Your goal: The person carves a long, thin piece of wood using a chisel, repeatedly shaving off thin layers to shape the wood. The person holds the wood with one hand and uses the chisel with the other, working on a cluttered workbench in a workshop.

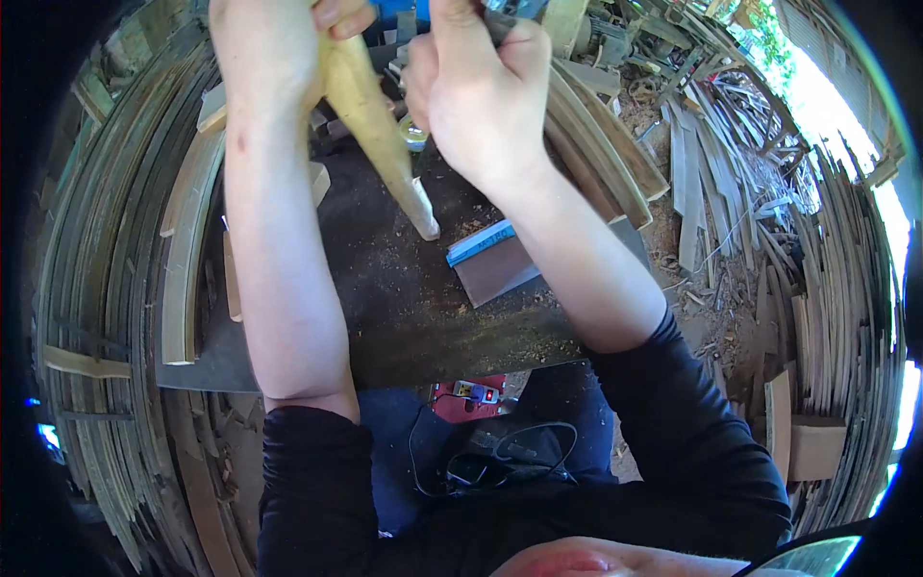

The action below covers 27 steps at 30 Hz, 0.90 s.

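My left hand is at the top edge, its fingers closed on the upper part of a long, tapered piece of pale yellow wood. The wood slants down over the dark tabletop, its narrow, whitish end lowest. Level with it on the right, my right hand is closed in a fist. At that hand's upper side shows part of a shiny, bluish thing, cut off by the frame edge, so its kind is unclear. Below the right wrist lies a brown sheet with a blue strip, partly covered by my forearm.
Curved wooden boards lie along the table's left and right sides. Sawdust is scattered over the top. Stacked wooden strips line the left, with more at the right. A red thing with a lit plug strip shows below the table.
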Available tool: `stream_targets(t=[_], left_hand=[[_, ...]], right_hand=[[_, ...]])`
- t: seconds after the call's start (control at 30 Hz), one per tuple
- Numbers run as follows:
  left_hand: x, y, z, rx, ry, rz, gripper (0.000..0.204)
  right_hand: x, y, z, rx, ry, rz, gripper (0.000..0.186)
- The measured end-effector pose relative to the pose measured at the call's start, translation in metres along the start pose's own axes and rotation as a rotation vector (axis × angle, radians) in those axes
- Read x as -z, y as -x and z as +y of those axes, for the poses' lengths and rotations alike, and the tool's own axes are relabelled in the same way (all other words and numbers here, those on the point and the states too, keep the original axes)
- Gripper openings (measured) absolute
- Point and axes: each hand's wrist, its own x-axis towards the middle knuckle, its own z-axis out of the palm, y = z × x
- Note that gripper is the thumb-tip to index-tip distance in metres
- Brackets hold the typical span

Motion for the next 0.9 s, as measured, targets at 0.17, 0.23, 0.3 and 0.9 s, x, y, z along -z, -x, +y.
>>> stream_targets(t=[0.17,0.23,0.3,0.9], left_hand=[[0.001,-0.001,0.002,-0.022,-0.111,0.052,0.042],[-0.001,0.000,-0.001,-0.038,-0.119,0.053,0.041],[-0.002,-0.002,-0.006,-0.037,-0.041,0.091,0.040],[0.054,-0.043,-0.019,0.155,0.233,-0.370,0.041]], right_hand=[[0.005,-0.005,-0.003,0.130,-0.151,-0.066,0.038],[0.005,-0.002,0.014,0.339,0.294,0.011,0.036],[0.007,0.000,0.018,0.158,0.098,-0.055,0.039],[0.011,-0.013,0.006,0.142,-0.018,-0.156,0.044]])
